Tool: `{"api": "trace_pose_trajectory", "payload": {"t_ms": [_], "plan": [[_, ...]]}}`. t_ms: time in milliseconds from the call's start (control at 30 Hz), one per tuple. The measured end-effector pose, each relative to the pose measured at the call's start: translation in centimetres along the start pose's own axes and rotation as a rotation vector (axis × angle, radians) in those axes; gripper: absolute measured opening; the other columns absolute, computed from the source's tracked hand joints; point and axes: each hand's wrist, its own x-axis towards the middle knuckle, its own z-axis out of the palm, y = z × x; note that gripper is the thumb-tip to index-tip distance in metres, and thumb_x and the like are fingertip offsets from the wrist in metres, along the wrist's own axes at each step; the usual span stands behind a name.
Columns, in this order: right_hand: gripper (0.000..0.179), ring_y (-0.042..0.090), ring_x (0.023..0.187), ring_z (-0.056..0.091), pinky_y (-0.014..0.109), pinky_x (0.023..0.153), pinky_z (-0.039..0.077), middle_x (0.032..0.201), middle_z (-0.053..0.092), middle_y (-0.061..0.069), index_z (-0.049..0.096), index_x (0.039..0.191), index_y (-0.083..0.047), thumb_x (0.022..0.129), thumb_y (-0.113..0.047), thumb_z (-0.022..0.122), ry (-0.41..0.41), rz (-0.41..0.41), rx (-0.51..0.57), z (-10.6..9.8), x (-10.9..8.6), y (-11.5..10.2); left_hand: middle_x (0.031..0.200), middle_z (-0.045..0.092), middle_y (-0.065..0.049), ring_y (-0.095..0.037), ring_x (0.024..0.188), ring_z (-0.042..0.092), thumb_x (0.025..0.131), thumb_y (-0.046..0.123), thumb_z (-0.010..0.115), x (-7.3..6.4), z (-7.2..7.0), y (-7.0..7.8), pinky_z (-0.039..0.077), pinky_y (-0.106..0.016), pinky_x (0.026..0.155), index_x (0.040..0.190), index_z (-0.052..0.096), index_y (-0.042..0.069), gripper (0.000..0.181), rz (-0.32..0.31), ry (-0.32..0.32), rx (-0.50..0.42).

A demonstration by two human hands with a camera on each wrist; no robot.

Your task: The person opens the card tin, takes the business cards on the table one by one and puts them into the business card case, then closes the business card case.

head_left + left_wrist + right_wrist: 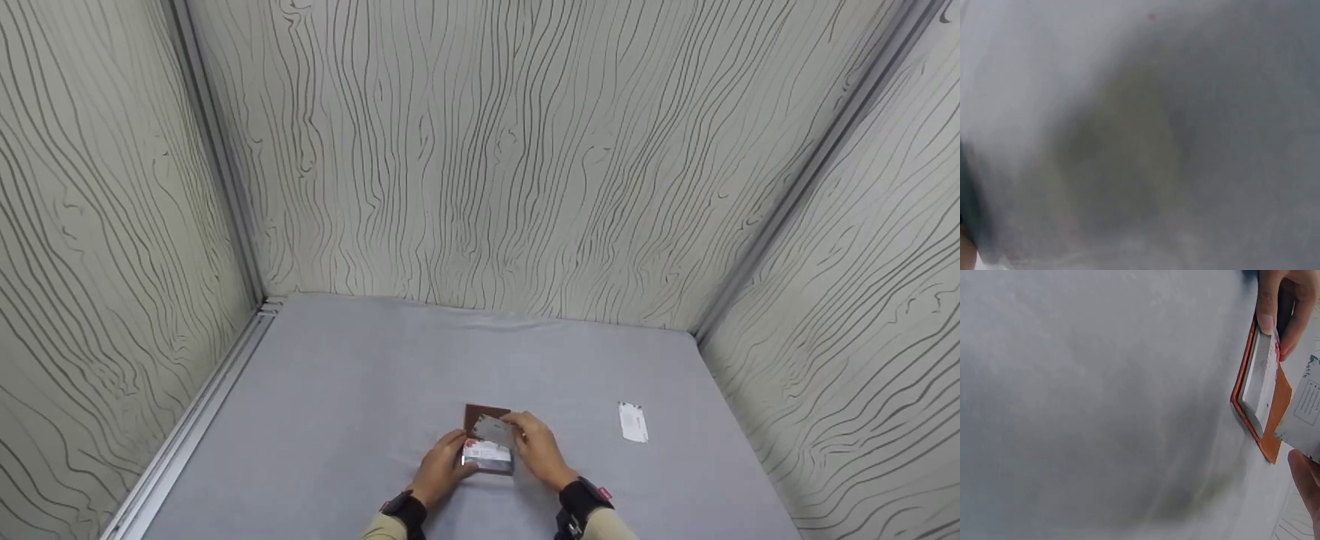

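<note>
A brown business card case with a silvery metal holder lies flipped open on the grey cloth, in front of me. My left hand grips its left side, thumb on the metal face. A white card with a red pattern shows in the holder. Between thumb and fingers, my right hand pinches another card, tilted over the open case. Leafy corners and a small printed box mark this card in the right wrist view. The left wrist view holds mostly blurred cloth, with a bit of skin at its lower left corner.
To the right of my hands, a separate white card lies flat on the grey cloth-covered table. Wood-grain-patterned panels rise at the back and both sides. A metal rail runs along the left edge.
</note>
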Motion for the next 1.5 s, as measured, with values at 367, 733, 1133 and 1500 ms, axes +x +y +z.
{"api": "trace_pose_trajectory", "payload": {"t_ms": [367, 733, 1133, 1500], "plan": [[0.031, 0.023, 0.095, 0.066, 0.038, 0.081, 0.057, 0.101, 0.069, 0.006, 0.069, 0.110, -0.005, 0.087, 0.013, 0.060, -0.089, 0.073, -0.006, 0.7, -0.8, -0.1, 0.129, 0.059, -0.022, -0.038, 0.120, 0.056, 0.082, 0.020, 0.080, 0.2, 0.2, -0.2, 0.046, -0.046, 0.103, 0.122, 0.061, -0.012, 0.054, -0.026, -0.028, -0.013], [0.029, 0.023, 0.088, 0.063, 0.040, 0.077, 0.054, 0.093, 0.063, 0.006, 0.071, 0.115, -0.006, 0.091, 0.006, 0.062, -0.146, 0.030, -0.035, 1.4, -0.9, 0.0, 0.129, 0.059, -0.021, -0.037, 0.120, 0.057, 0.083, 0.020, 0.080, 0.3, -0.2, 0.1, 0.047, -0.045, 0.102, 0.124, 0.061, -0.010, 0.055, -0.038, -0.046, -0.006], [0.052, 0.023, 0.100, 0.055, 0.039, 0.082, 0.051, 0.111, 0.054, 0.002, 0.063, 0.130, -0.009, 0.081, -0.011, 0.079, -0.267, 0.117, -0.112, 2.0, -2.0, 0.0, 0.131, 0.058, -0.022, -0.038, 0.121, 0.056, 0.082, 0.020, 0.080, 0.1, 0.1, -0.2, 0.045, -0.046, 0.104, 0.125, 0.060, -0.011, 0.056, -0.039, -0.040, -0.010], [0.043, 0.026, 0.097, 0.054, 0.038, 0.085, 0.049, 0.111, 0.055, 0.006, 0.068, 0.123, -0.008, 0.081, -0.009, 0.076, -0.285, 0.086, -0.206, 2.5, -2.0, -0.2, 0.125, 0.060, -0.024, -0.039, 0.116, 0.059, 0.083, 0.020, 0.080, 0.1, -0.2, -0.1, 0.050, -0.045, 0.097, 0.119, 0.062, -0.014, 0.053, 0.043, 0.007, 0.029]]}}
